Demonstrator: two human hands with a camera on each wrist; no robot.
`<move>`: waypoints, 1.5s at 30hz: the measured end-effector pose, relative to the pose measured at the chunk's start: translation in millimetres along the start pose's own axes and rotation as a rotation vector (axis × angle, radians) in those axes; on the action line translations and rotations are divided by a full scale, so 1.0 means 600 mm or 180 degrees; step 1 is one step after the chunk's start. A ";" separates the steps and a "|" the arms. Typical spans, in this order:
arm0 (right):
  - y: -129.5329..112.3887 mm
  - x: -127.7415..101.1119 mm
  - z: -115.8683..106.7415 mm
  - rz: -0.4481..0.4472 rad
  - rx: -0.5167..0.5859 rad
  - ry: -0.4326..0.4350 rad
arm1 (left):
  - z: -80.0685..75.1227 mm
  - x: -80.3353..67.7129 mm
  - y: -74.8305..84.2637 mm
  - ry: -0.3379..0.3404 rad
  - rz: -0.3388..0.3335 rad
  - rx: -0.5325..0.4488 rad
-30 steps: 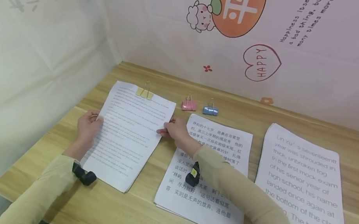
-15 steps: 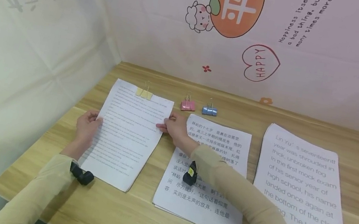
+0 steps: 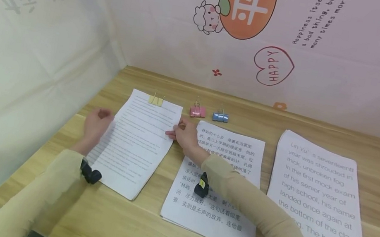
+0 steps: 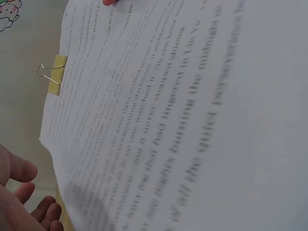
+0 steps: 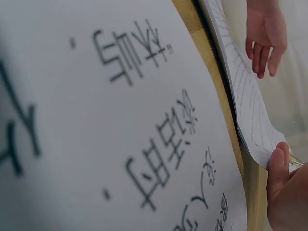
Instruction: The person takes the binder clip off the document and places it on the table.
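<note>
A stack of printed sheets lies at the left of the table, with a yellow binder clip on its top edge, wire handles upward. My right hand pinches the stack's right edge near the upper corner, thumb on top in the right wrist view. Just off the opposite edge is my left hand, its fingers loose and holding nothing. The left wrist view shows that hand apart from the paper, near the clip end.
A pink binder clip and a blue binder clip stand near the back of the wooden table. Under my right forearm lies a stack with large Chinese print; a large-print English stack lies farther right. A printed cloth backdrop rises behind.
My left hand has let go of the stack's left edge and moved slightly up and away. The stack's top has lowered and turned a little clockwise. My right hand stays at its edge.
</note>
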State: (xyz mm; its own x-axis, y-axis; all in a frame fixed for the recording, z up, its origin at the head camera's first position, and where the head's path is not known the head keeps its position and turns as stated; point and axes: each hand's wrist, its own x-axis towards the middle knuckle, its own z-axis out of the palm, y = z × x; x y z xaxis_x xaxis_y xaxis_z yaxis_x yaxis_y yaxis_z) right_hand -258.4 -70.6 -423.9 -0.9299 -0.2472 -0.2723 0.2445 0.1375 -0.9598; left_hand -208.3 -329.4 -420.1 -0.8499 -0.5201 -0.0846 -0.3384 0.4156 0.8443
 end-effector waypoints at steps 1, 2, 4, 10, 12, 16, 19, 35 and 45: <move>0.000 0.000 0.000 -0.0018 -0.0003 -0.0010 | 0.001 0.006 0.010 -0.0013 0.0058 0.0061; -0.001 -0.001 -0.001 -0.0038 -0.0021 -0.0017 | 0.002 0.013 0.021 -0.0028 0.0144 0.0114; -0.002 -0.002 -0.002 -0.0083 -0.0062 -0.0022 | 0.005 0.027 0.047 -0.0118 0.0319 0.0141; -0.004 -0.005 -0.007 -0.0166 -0.0163 -0.0028 | 0.032 0.072 0.121 -0.0576 0.0798 0.0364; -0.003 -0.005 -0.008 -0.0184 -0.0171 -0.0055 | 0.042 0.081 0.135 -0.0706 0.0843 0.0499; 0.000 -0.006 -0.008 -0.0234 -0.0226 -0.0093 | 0.057 0.090 0.146 -0.0943 0.0840 0.0656; 0.001 -0.007 -0.007 -0.0260 -0.0257 -0.0094 | 0.063 0.094 0.150 -0.1035 0.0851 0.0709; 0.003 -0.009 -0.011 -0.0328 -0.0308 -0.0151 | 0.075 0.108 0.166 -0.1478 0.0895 0.1071; 0.003 -0.013 -0.012 -0.0372 -0.0327 -0.0153 | 0.088 0.117 0.168 -0.1818 0.0928 0.1207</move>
State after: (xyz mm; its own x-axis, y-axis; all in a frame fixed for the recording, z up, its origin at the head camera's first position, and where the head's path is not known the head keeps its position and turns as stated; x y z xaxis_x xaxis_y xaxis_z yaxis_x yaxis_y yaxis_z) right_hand -252.7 -61.8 -423.0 -0.9356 -0.3125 -0.1646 0.1039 0.2018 -0.9739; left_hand -323.3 -284.8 -368.7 -0.9692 0.0766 -0.2343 -0.0953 0.7602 0.6427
